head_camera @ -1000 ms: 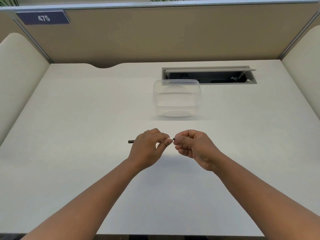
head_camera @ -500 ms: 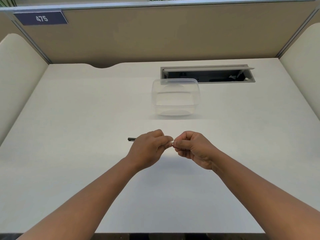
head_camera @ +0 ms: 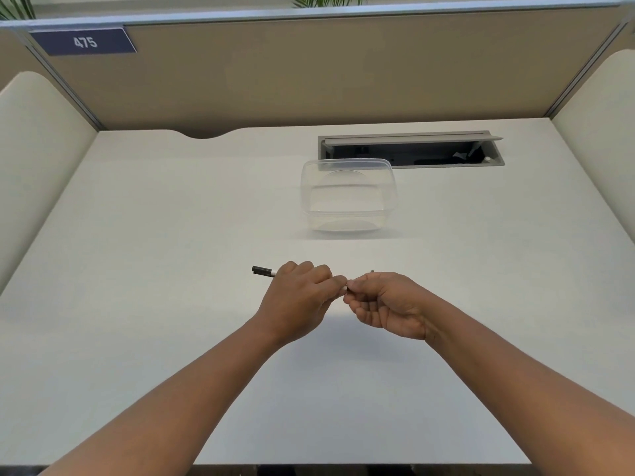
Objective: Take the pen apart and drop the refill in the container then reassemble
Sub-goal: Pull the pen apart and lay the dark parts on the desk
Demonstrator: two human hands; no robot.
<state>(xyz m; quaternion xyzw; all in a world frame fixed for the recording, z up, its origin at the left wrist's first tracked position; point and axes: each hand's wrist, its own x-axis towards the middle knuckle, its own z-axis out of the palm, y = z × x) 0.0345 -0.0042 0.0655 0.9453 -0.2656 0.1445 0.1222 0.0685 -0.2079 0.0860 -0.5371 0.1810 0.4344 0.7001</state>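
A slim pen (head_camera: 264, 270) with a dark end and a white band lies level above the desk, held between both hands. My left hand (head_camera: 299, 293) is closed around its barrel, so only the dark left end sticks out. My right hand (head_camera: 381, 304) pinches the other end with thumb and forefinger; a tiny dark tip (head_camera: 372, 271) shows above its knuckles. Most of the pen is hidden by my fingers. A clear plastic container (head_camera: 347, 197) stands empty on the desk beyond my hands, slightly right of centre.
The white desk (head_camera: 154, 252) is walled by tan partitions at the back and cream panels on both sides. An open grey cable tray (head_camera: 410, 149) is set into the desk behind the container. A label reading 475 (head_camera: 84, 41) hangs top left.
Both hands stayed on the pen and shifted only a little. The dark left end now sticks out further, showing a white band, and a small tip shows above my right hand.
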